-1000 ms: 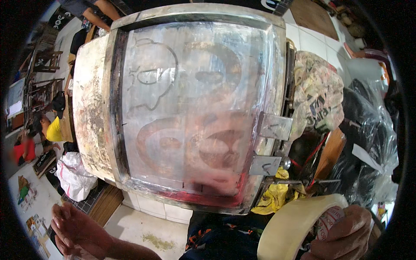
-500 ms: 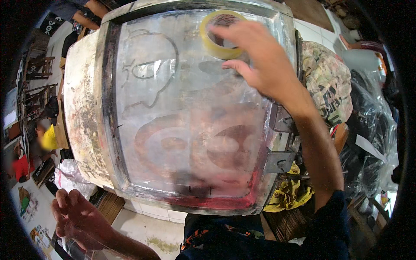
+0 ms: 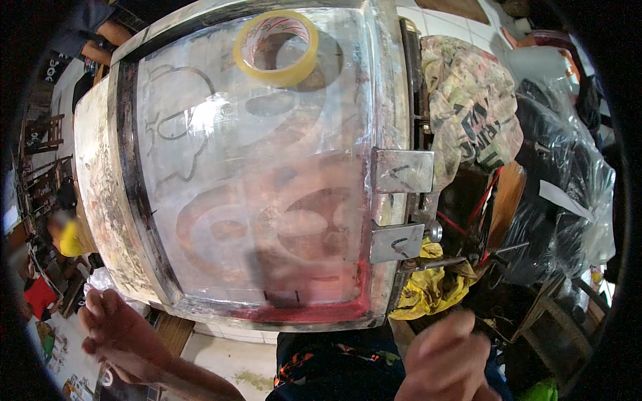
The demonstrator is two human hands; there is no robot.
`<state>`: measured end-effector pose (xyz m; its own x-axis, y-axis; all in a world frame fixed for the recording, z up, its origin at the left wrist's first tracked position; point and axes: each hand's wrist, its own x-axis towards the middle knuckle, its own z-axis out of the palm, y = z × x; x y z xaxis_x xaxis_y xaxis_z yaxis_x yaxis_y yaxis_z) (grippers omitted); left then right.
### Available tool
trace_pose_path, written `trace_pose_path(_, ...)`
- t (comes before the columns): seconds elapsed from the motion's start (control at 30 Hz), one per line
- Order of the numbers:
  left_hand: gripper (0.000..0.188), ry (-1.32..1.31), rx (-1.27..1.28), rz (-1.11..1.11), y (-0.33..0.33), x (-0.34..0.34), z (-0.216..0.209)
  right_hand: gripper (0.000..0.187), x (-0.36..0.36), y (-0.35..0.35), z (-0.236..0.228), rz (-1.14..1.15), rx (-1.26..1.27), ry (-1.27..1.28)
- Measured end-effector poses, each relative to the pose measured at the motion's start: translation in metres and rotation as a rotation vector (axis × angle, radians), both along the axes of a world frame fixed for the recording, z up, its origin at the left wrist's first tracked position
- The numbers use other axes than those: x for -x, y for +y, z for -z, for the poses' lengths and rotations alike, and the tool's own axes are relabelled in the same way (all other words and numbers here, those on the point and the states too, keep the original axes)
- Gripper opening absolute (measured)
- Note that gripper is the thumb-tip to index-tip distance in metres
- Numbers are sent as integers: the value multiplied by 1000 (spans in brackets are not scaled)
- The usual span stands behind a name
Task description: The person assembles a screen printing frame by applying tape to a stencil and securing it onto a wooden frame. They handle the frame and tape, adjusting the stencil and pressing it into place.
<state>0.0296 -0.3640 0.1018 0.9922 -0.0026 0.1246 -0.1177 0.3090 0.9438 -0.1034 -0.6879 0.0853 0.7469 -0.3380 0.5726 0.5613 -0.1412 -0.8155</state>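
Yellowish clear adhesive tape, in a wide roll (image 3: 279,76), lies flat on the mesh (image 3: 231,150) of a printing screen (image 3: 388,87), close to its far edge, with the hole facing up. It is round, so it has no long axis. From the right hand (image 3: 449,354) it lies forward and to the left; from the left hand (image 3: 110,331), forward and to the right. Both are well apart from it, neither clearly nearer. Both hands are half curled, the right one blurred; whether they hold anything is not possible to say.
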Motion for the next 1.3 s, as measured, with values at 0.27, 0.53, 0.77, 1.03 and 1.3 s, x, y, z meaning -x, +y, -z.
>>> trace_pose_path(0.27, 6, -8, -480, -137, -34, 17, 57, 24, 11, -38, 17, -1, 132, 592)
trace_pose_path(0.53, 24, 80, -620, -113, -48, 27, 91, 24, 14, -27, 44, 204, 92, 789)
trace_pose_path(0.77, 29, 142, -725, -119, -41, 33, 109, 29, 12, -28, 51, 82, 366, 780)
trace_pose_path(1.03, 37, 176, -892, -100, -67, 9, 111, 26, -26, -47, 56, 174, 659, 632)
trace_pose_path(1.3, 46, -44, -868, -266, -108, -57, 151, 30, -116, -79, 69, 238, 939, 545)
